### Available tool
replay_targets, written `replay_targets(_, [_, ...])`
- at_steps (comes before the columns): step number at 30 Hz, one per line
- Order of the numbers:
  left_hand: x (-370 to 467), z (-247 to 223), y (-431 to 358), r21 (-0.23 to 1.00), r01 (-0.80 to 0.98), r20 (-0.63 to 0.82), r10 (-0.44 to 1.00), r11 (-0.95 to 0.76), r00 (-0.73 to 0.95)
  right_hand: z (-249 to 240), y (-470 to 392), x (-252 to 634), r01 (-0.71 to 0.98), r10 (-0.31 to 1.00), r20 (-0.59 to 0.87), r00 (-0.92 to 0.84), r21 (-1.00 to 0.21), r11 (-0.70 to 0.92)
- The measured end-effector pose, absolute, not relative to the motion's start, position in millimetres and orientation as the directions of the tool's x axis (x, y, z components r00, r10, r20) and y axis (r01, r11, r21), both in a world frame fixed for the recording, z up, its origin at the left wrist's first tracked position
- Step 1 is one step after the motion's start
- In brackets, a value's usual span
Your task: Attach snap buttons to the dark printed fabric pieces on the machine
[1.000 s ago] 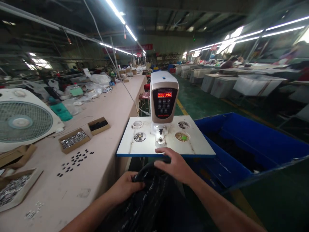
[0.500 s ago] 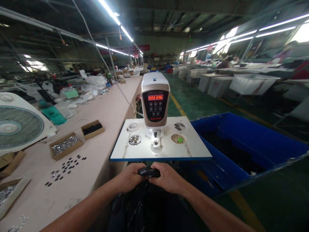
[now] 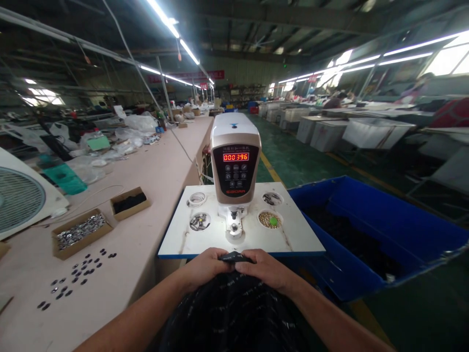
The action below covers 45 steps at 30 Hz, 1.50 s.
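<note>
A black garment (image 3: 234, 303) printed with small white lettering hangs toward me, its gathered edge held up at the front of a white-topped table. My left hand (image 3: 207, 266) pinches that edge from the left, thumb on top. From the right, my right hand (image 3: 269, 269) grips the same edge close beside it. Just beyond my fingers stands a snap-button press (image 3: 236, 161) with a red display reading 000396. Its small die (image 3: 234, 229) sits a short way ahead of the cloth, apart from it. The lower garment falls into shadow.
Round wells in the white tabletop (image 3: 176, 239) hold small metal parts. On the left bench, cardboard boxes (image 3: 78, 234) hold metal and black pieces, with loose snaps (image 3: 75, 274) and a fan (image 3: 25, 190) nearby. A blue bin (image 3: 348, 195) with dark cloth stands right.
Both hands have brought the garment's edge nearer the table's front edge, and more of the printed cloth shows below. My view has shifted slightly; the display still reads the same.
</note>
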<state>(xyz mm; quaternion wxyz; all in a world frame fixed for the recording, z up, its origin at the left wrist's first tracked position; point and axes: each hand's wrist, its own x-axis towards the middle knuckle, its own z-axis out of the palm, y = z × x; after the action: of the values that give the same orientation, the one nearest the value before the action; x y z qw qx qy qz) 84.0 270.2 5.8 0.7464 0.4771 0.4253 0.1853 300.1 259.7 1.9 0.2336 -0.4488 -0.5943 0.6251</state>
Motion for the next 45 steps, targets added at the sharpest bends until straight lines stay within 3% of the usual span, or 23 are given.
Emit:
replay_targets(7, [89.8, 2.7, 311.2, 0.839, 0.135, -0.510, 0.675, 0.527, 0.533, -20.2, 289.2, 299.8, 0.114, 0.863, -0.300, -0.406, -0.954, -0.278])
replay_targets(13, [93.7, 2.6, 348.9, 0.852, 0.172, -0.505, 0.689, 0.495, 0.520, -10.7, 327.9, 298.9, 0.400, 0.924, -0.220, -0.313, -0.913, -0.082])
replay_targets(18, [95.6, 0.4, 373.8, 0.880, 0.222, -0.471, 0.720, 0.419, 0.510, -5.8, 354.9, 299.4, 0.475, 0.930, -0.191, -0.315, -0.880, -0.020])
replay_targets(30, [104.2, -6.8, 390.4, 0.899, 0.307, -0.423, 0.800, 0.312, 0.426, -8.2, 379.0, 300.5, 0.589, 0.943, -0.201, -0.265, -0.808, -0.006])
replay_targets(45, [105.9, -17.1, 394.1, 0.884, 0.289, -0.454, 0.820, 0.367, 0.347, -14.4, 382.3, 296.8, 0.598, 0.966, -0.142, -0.215, -0.801, 0.016])
